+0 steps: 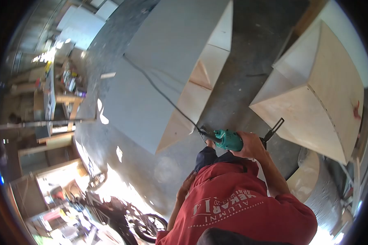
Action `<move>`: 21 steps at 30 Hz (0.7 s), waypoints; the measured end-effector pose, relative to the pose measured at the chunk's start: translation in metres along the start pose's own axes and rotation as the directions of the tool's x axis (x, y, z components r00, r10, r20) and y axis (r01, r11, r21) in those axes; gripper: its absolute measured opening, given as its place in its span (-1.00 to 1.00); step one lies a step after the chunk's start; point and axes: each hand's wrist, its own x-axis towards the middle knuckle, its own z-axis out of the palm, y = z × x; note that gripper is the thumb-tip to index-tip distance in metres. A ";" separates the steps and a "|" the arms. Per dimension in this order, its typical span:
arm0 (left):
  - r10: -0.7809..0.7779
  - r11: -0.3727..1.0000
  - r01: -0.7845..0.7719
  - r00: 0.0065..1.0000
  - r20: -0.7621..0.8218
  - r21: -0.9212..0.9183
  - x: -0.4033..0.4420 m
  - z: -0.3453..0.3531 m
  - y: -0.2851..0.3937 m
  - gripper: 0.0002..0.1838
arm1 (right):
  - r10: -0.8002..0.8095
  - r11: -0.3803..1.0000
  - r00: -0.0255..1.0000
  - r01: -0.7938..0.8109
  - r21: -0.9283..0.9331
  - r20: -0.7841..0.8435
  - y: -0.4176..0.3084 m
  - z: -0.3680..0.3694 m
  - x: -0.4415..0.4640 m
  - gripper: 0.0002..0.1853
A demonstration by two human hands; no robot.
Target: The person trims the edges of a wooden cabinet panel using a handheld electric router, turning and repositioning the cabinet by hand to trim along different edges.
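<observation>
My right hand [250,145] is wrapped around the teal body of a corded power tool, which looks like a trim router [232,141]. A black slotted bracket [277,125] sticks out from the tool's far side, past my hand. The black cord [163,94] runs from the tool's rear up across a large grey panel box [151,77]. Against the side of my red shirt, by my thigh, lies my left hand [187,184], its fingers stretched out and holding nothing. Part of that hand is hidden by the shirt.
A pale plywood box [315,102] stands on the right, close to the tool. The grey box's open side shows inner dividers. A motorcycle [147,224] and cluttered items are at lower left, with a workbench [65,100] beyond. A clear-wrapped roll [321,188] is at lower right.
</observation>
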 end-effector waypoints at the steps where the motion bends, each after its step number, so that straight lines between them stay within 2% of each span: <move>1: -0.049 0.997 0.053 0.996 -0.079 0.053 -0.011 0.010 0.012 -0.25 | -0.037 0.999 0.999 0.037 -0.010 0.031 0.000 0.000 0.000 -0.34; 3: -0.084 0.994 0.095 0.981 -0.177 0.056 -0.010 -0.013 -0.020 -0.29 | -0.051 0.997 0.998 0.050 -0.053 -0.022 -0.005 0.003 0.000 -0.36; 4: 0.108 0.915 -0.066 0.991 -0.082 0.398 0.013 -0.050 -0.072 -0.36 | -0.091 0.994 0.996 0.091 -0.068 0.003 -0.011 0.002 0.001 -0.36; 5: 0.253 0.698 -0.228 0.965 0.064 0.679 0.024 -0.070 -0.105 -0.41 | -0.053 0.995 0.998 0.054 -0.078 0.013 -0.019 -0.001 0.002 -0.36; 6: 0.340 0.579 -0.294 0.935 0.102 0.761 0.020 -0.074 -0.113 -0.48 | -0.014 0.996 1.000 0.016 -0.090 0.018 -0.027 -0.001 0.003 -0.36; 7: 0.364 0.599 -0.297 0.928 0.078 0.744 0.023 -0.085 -0.133 -0.48 | -0.049 0.993 0.998 0.052 -0.109 0.035 -0.034 0.000 0.003 -0.36; 9: 0.308 0.546 -0.221 0.950 0.052 0.808 0.036 -0.111 -0.175 -0.48 | -0.070 0.989 0.997 0.066 -0.135 -0.022 -0.048 0.004 0.007 -0.34; 10: 0.385 0.500 -0.234 0.922 0.028 0.834 0.043 -0.122 -0.200 -0.43 | -0.102 0.983 0.995 0.100 -0.151 -0.007 -0.052 0.005 0.011 -0.34; 11: 0.405 0.520 -0.237 0.914 0.007 0.821 0.050 -0.132 -0.229 -0.43 | -0.111 0.981 0.994 0.106 -0.164 -0.021 -0.062 0.008 0.013 -0.33; 12: 0.300 0.832 -0.148 0.930 -0.210 0.535 0.058 -0.142 -0.257 -0.39 | -0.120 0.978 0.992 0.112 -0.177 -0.036 -0.074 0.012 0.016 -0.33; 13: 0.120 0.988 -0.076 0.928 -0.353 0.138 0.058 -0.146 -0.268 -0.34 | -0.153 0.970 0.988 0.145 -0.196 -0.024 -0.088 0.014 0.016 -0.33; 16: 0.130 0.990 -0.142 0.898 -0.421 0.003 0.021 -0.170 -0.287 -0.26 | -0.219 0.939 0.975 0.200 -0.281 -0.038 -0.137 0.036 0.025 -0.32; 17: 0.287 0.957 -0.280 0.857 -0.428 0.082 0.032 -0.187 -0.336 -0.27 | -0.238 0.930 0.971 0.218 -0.297 -0.031 -0.154 0.046 0.025 -0.32; 19: 0.224 0.951 -0.301 0.831 -0.509 -0.074 0.028 -0.216 -0.375 -0.27 | -0.308 0.895 0.947 0.256 -0.366 -0.093 -0.192 0.065 0.034 -0.34; 20: -0.012 0.931 -0.183 0.850 -0.527 -0.315 0.011 -0.223 -0.378 -0.27 | -0.332 0.878 0.940 0.275 -0.391 -0.085 -0.211 0.073 0.037 -0.34; 21: -0.066 0.923 -0.164 0.825 -0.561 -0.349 0.001 -0.239 -0.396 -0.30 | -0.329 0.882 0.938 0.266 -0.389 -0.105 -0.234 0.085 0.039 -0.35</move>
